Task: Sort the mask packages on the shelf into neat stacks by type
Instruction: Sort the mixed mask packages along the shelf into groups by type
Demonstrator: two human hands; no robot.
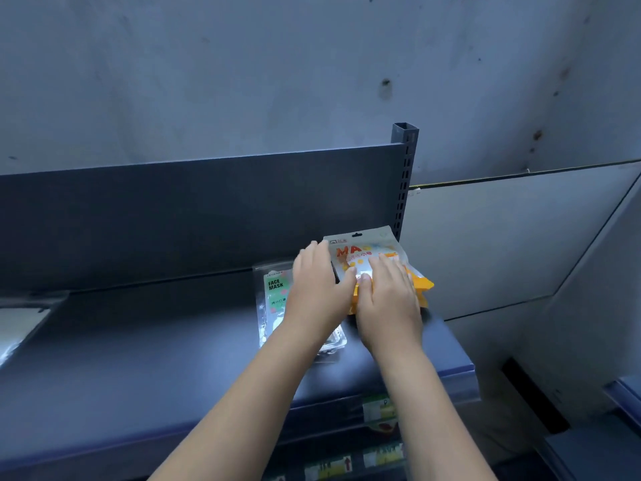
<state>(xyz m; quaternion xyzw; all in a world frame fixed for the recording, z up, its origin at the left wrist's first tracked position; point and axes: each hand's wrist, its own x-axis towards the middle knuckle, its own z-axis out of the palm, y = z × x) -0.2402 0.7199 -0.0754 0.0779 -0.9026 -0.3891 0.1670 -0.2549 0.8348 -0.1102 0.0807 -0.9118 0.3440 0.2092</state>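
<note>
Both hands are on the same pile, no real grip on anything: the right hand [386,300] lies flat, fingers straight, pressing down on the stack of orange and white plastic mask packages [373,251], and the left hand [321,286] is against that stack's left side with fingers pretty much extended, thumb tucked in toward the front. Looks to me like squaring it up rather than lifting anything.

That orange stack sits at the back right corner of the dark grey metal shelf [173,341], right by the slotted upright post [405,175]. Just beside it on the left, partly under the left wrist, is a pile of clear packs with green "FACE MASK" labels [274,296], a bit fanned out at the front edge from what I can see.

Progress-wise: I'd say well along. Two types are separated into their own piles side by side. What's left is tidying the green pile, and there's another clear package [20,321] over at the far left edge of the shelf, too blurry to say what type. More packs [379,407] show on the lower shelf, can't tell if those count.
</note>
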